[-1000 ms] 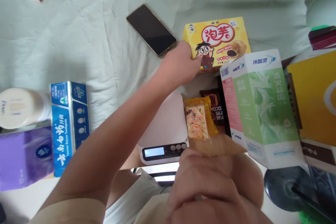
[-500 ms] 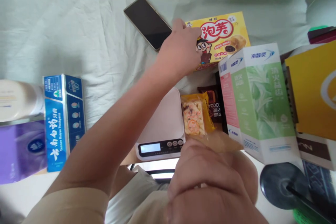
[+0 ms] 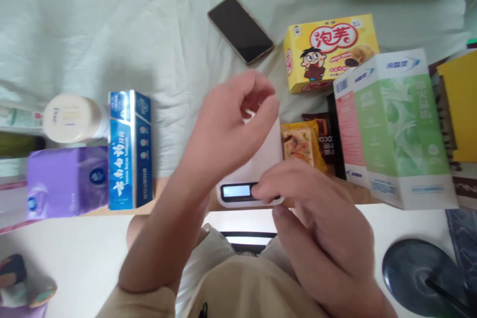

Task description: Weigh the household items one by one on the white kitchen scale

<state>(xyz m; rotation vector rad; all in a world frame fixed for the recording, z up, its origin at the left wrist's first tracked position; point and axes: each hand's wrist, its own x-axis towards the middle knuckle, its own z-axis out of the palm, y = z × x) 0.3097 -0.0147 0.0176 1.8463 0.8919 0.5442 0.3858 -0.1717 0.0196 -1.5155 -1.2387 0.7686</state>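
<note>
The left hand (image 3: pixel 231 124) hangs over the small white scale (image 3: pixel 257 169) with its fingers curled in loosely, and it holds nothing. The right hand (image 3: pixel 316 223) is half open, and one fingertip touches the dark front strip of the scale, just beside its little lit screen. The scale is flat and smooth and sits at the edge of a wrinkly pale green cloth (image 3: pixel 130 35). Two wrapped snacks (image 3: pixel 303 141) lie right beside it. One shiny yellow box (image 3: pixel 330 52) lies farther back, near one flat black phone (image 3: pixel 240 30). One tall blue box (image 3: pixel 130 149) stands on the left.
</note>
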